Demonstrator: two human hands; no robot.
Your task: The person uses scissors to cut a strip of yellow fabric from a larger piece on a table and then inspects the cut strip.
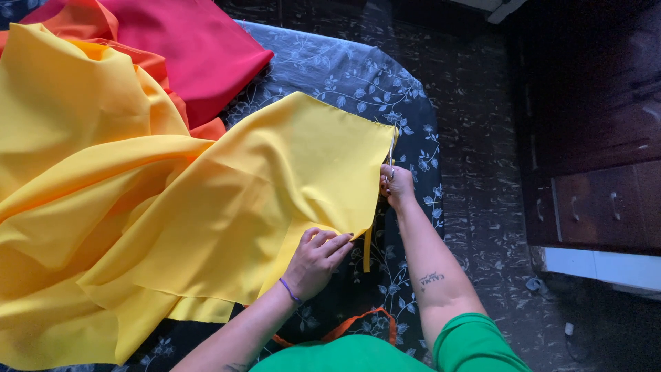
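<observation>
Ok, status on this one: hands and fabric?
Right hand shut on scissors, at yellow fabric edge. Left hand pressing fabric flat. Nothing blocking.

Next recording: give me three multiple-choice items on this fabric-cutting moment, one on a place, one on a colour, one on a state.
1. Where is the scissors?
A. At the yellow fabric's right edge
B. On the floor
C. Under the red fabric

2. What colour is the band on the left hand's wrist?
A. White
B. Purple
C. Black

3. What is the right hand doing?
A. Resting open on the table
B. Folding cloth
C. Gripping the scissors

Answers: 1 A, the blades run along that edge; 2 B, a purple band circles the wrist; 3 C, its fingers are in the handles.
</observation>
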